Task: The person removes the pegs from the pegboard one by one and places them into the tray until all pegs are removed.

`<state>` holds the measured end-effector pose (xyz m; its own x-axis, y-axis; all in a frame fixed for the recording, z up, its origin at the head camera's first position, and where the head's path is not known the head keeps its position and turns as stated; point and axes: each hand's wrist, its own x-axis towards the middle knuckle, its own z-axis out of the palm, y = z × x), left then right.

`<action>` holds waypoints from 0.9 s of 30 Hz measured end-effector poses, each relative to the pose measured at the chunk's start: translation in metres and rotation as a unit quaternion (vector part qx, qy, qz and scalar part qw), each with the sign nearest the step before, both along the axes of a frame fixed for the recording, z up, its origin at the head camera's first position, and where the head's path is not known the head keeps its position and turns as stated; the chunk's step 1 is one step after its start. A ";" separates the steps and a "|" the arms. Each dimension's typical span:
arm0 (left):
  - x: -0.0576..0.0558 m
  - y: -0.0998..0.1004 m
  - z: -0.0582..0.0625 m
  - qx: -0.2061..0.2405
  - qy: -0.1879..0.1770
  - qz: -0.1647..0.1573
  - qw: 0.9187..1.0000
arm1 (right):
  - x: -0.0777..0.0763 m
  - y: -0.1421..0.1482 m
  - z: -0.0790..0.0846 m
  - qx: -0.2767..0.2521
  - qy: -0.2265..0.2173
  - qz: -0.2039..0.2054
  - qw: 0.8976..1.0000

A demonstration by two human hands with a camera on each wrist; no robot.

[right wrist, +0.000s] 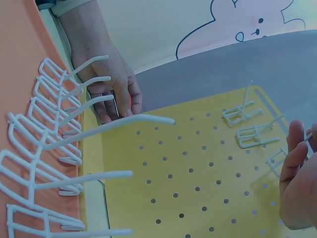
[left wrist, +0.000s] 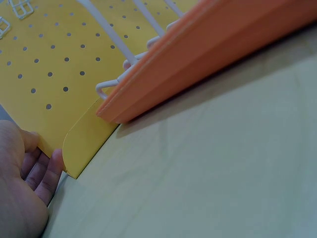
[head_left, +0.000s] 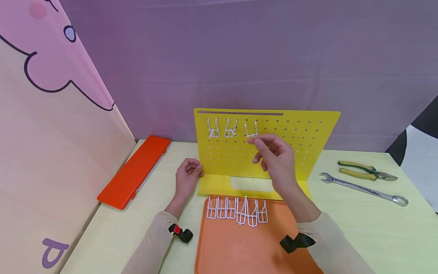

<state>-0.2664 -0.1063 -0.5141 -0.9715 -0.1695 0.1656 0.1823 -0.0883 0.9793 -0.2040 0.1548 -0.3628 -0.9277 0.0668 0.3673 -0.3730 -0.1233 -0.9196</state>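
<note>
A yellow pegboard (head_left: 219, 160) stands upright on its base on the table. My left hand (head_left: 187, 177) holds its lower left edge; in the left wrist view the fingers (left wrist: 45, 178) curl at that edge. Two white wire pegboard hooks (head_left: 213, 129) hang in the upper left holes. To the right of them is a third hook (head_left: 252, 129), its lower end pinched by the thumb and fingers of my right hand (head_left: 277, 160). In the right wrist view this hook (right wrist: 275, 161) is partly hidden behind the fingers.
Several more white hooks (head_left: 241, 213) stand in a row along the far edge of an orange tray (head_left: 236, 251) in front of the board. A red case (head_left: 135, 173) lies at left. Pliers (head_left: 367, 171) and a wrench (head_left: 362, 188) lie at right.
</note>
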 end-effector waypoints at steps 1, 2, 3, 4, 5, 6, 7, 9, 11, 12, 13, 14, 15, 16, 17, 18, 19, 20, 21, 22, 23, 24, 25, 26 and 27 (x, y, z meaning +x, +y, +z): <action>0.000 0.000 0.000 0.002 0.001 0.000 1.000 | 0.002 0.001 0.000 -0.002 0.000 0.000 1.000; 0.000 0.000 0.000 0.004 0.002 0.000 1.000 | 0.003 0.002 0.000 -0.004 0.000 0.001 1.000; 0.000 0.000 -0.001 0.005 0.002 0.000 1.000 | 0.005 0.002 0.000 -0.005 -0.001 0.002 1.000; 0.000 0.000 -0.001 0.008 0.003 0.000 1.000 | 0.007 0.003 0.000 -0.004 -0.001 0.002 1.000; 0.000 0.000 -0.001 0.010 0.003 -0.001 1.000 | 0.009 0.004 0.000 -0.002 -0.002 0.002 1.000; 0.000 0.000 -0.001 0.011 0.003 0.000 1.000 | 0.010 0.006 0.000 0.000 -0.003 0.002 1.000; 0.000 0.000 -0.001 0.011 0.003 -0.001 1.000 | 0.012 0.007 -0.001 0.002 -0.005 0.001 1.000; 0.000 0.000 -0.001 0.008 0.002 -0.001 1.000 | 0.016 0.010 -0.002 0.009 -0.007 -0.001 1.000; 0.000 0.001 0.000 0.003 0.000 -0.001 1.000 | 0.020 0.013 -0.003 0.017 -0.010 -0.004 1.000; 0.000 0.001 0.000 0.000 -0.001 0.000 1.000 | 0.022 0.015 -0.004 0.019 -0.011 -0.005 1.000; 0.000 0.001 0.000 -0.003 -0.003 0.000 1.000 | 0.024 0.016 -0.005 0.023 -0.011 -0.006 1.000; 0.000 0.001 0.000 -0.004 -0.005 0.001 1.000 | 0.027 0.018 -0.006 0.025 -0.011 -0.006 1.000; -0.001 0.001 0.000 -0.004 -0.005 0.001 1.000 | 0.029 0.019 -0.008 0.027 -0.012 -0.007 1.000; -0.001 0.001 0.000 -0.002 -0.005 0.001 1.000 | 0.031 0.021 -0.009 0.029 -0.012 -0.007 0.999; -0.001 0.001 0.000 0.000 -0.005 0.001 1.000 | 0.033 0.023 -0.010 0.029 -0.012 -0.007 0.999; -0.001 0.001 0.000 -0.001 -0.004 0.002 1.000 | 0.036 0.025 -0.011 0.029 -0.013 -0.007 0.999; -0.001 0.001 0.000 -0.001 -0.004 0.002 1.000 | 0.038 0.026 -0.012 0.029 -0.015 -0.009 0.999; -0.001 0.001 -0.001 -0.001 -0.003 0.002 1.000 | 0.041 0.028 -0.013 0.029 -0.018 -0.010 0.999; -0.001 0.001 -0.001 -0.001 -0.003 0.002 1.000 | 0.043 0.030 -0.014 0.032 -0.020 -0.013 0.999; -0.001 0.000 -0.001 -0.003 -0.003 0.002 1.000 | 0.045 0.032 -0.014 0.033 -0.023 -0.016 0.999; -0.001 0.000 -0.001 -0.004 -0.003 0.002 1.000 | 0.047 0.034 -0.015 0.034 -0.027 -0.020 0.999; -0.001 0.000 -0.002 -0.004 -0.003 0.001 1.000 | 0.049 0.037 -0.016 0.036 -0.031 -0.024 0.999; -0.001 0.000 -0.002 -0.003 -0.003 0.000 1.000 | 0.051 0.039 -0.016 0.037 -0.035 -0.027 0.998; -0.001 0.000 -0.002 -0.003 -0.004 0.000 1.000 | 0.053 0.042 -0.017 0.037 -0.038 -0.030 0.998; -0.001 0.000 -0.002 -0.001 -0.004 -0.001 1.000 | 0.055 0.045 -0.018 0.036 -0.042 -0.033 0.998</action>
<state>-0.2676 -0.1064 -0.5157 -0.9729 -0.1678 0.1592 0.1753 -0.0856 0.9808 -0.1493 0.1995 -0.3808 -0.9497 0.1053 0.2949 -0.2999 -0.0342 -0.9534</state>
